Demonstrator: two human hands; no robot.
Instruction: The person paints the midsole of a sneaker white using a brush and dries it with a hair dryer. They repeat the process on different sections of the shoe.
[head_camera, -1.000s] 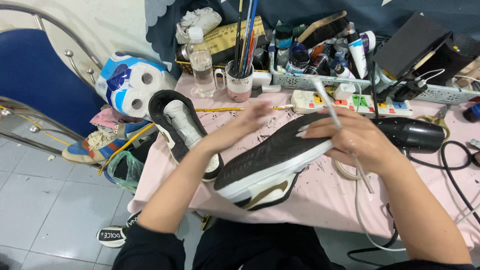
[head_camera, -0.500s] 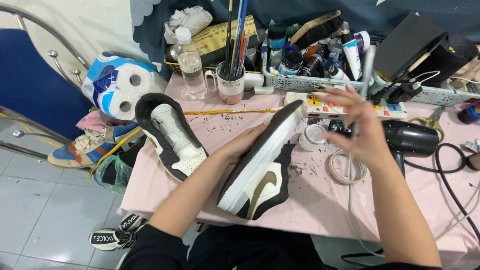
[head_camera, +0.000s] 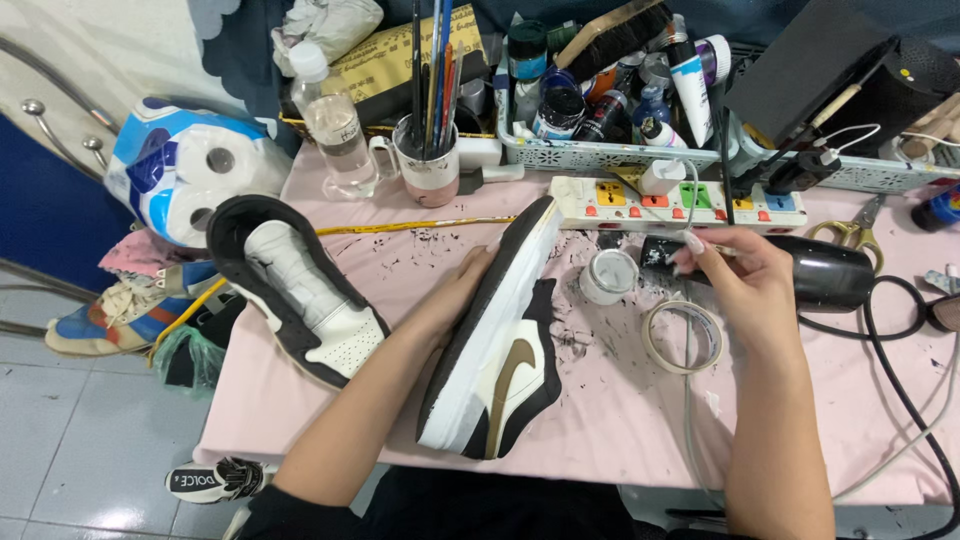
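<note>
My left hand (head_camera: 462, 283) holds a black and white sneaker (head_camera: 503, 340) on its side, sole turned left, on the pink table (head_camera: 620, 420). My right hand (head_camera: 735, 275) pinches a thin brush whose tip dips toward a small open jar of white paint (head_camera: 607, 275). The jar's black lid (head_camera: 660, 253) lies just beside it. A second matching sneaker (head_camera: 295, 290) rests upright at the left of the table. A roll of tape (head_camera: 683, 335) lies below my right hand.
A black hair dryer (head_camera: 825, 272) with its cable, a power strip (head_camera: 660, 200), a mug of brushes (head_camera: 428, 160), a water bottle (head_camera: 335, 125), a basket of paint tubes and bottles (head_camera: 620, 90), scissors (head_camera: 850, 228) and toilet paper rolls (head_camera: 190, 170) surround the work spot.
The sneaker has been tipped from sole-up onto its side. My right hand moved from above the shoe to the paint jar at the right.
</note>
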